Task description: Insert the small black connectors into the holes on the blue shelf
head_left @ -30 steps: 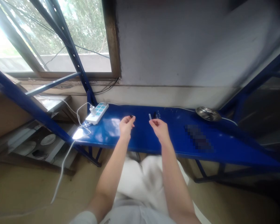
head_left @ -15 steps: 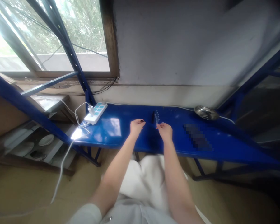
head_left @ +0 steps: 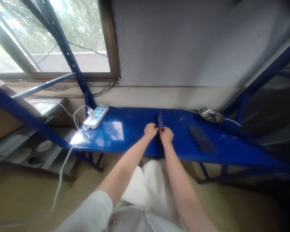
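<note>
My right hand (head_left: 166,134) is closed, its fingertips pinching the near end of a clear, bumpy strip (head_left: 160,120). The strip stands up from the fingers above the blue table (head_left: 132,122) and looks like a row of small see-through bulges; its exact kind is too small to tell. Close against it on the left, my left hand (head_left: 150,130) is closed too, with thumb and fingertips together at the strip's lower end. A small dark spot shows at the left fingertips, and what they hold is not clear. A dark shadow or reflection lies beside the strip.
On the left of the table lies a white power strip (head_left: 96,116) with a plug and white cables. A shiny metal dish (head_left: 211,115) sits at the back right. Nearer is a blurred-out dark rectangle (head_left: 203,140). Blue metal posts (head_left: 72,61) rise at the left.
My left hand has moved right and now meets my right hand at the strip's lower end. My right hand has shifted slightly left, still pinching the strip. The view has turned slightly.
</note>
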`<state>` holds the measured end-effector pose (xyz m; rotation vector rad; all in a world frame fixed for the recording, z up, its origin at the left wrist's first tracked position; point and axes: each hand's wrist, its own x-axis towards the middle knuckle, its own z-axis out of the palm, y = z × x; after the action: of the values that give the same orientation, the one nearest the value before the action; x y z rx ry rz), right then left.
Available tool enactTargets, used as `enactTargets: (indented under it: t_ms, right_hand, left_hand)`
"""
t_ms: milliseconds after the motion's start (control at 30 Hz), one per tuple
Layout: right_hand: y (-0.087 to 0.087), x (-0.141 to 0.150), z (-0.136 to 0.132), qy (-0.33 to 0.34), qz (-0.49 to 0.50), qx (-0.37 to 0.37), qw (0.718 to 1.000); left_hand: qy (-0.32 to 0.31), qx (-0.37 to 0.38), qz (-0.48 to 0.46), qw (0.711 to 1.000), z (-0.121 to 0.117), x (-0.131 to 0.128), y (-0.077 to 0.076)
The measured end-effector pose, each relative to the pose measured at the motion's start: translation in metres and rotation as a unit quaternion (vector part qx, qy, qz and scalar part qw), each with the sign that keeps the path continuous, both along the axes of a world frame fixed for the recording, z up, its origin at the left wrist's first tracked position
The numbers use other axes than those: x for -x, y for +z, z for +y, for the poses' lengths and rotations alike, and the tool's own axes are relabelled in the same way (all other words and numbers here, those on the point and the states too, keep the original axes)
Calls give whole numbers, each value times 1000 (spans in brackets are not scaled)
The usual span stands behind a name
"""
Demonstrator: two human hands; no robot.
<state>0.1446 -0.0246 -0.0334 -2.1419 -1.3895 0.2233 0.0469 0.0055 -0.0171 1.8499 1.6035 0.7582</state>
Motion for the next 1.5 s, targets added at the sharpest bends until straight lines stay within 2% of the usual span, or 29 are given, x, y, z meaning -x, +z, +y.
enactTargets:
  t_ms: [167, 267, 367, 467, 567, 633, 767, 867, 1167, 1300, 1500]
  right_hand:
    - [-4, 0, -1, 5, -17, -9, 1000]
    - [-5, 0, -2, 5, -20, -13, 1000]
    - [-7, 0, -3, 7, -23, -24, 999]
    - [-9, 0, -3, 9, -27, -39, 999]
    - [-10, 0, -3, 6, -27, -41, 999]
    - [-10, 0, -2, 1, -25, -43, 999]
    - [-10, 0, -3, 4, -27, -54, 998]
    - [-9, 0, -3, 8, -29, -54, 998]
    - [-8, 1, -4, 7, -36, -49, 998]
    - [-5, 3, -6, 11, -25, -43, 999]
    - [2, 5, -9, 23, 47, -55, 997]
  left_hand:
    - [-12, -14, 46, 999, 5, -3, -10]
    - [-20, -25, 41, 999, 7, -1, -13]
    - [-41, -68, 7, 997, 2, 6, -13]
    - [-87, -136, 3, 987, -7, 15, -12]
    - [-140, -189, 72, 969, -17, 21, -12]
    - [-150, -207, 134, 957, -20, 22, -12]
    - [-114, -219, 184, 951, -18, 20, -9]
    - [-93, -217, 162, 958, -14, 20, -5]
    - [-93, -190, 130, 969, -10, 20, -1]
    - [-80, -182, 110, 974, -10, 19, -3]
    - [-46, -148, 41, 987, -7, 15, -13]
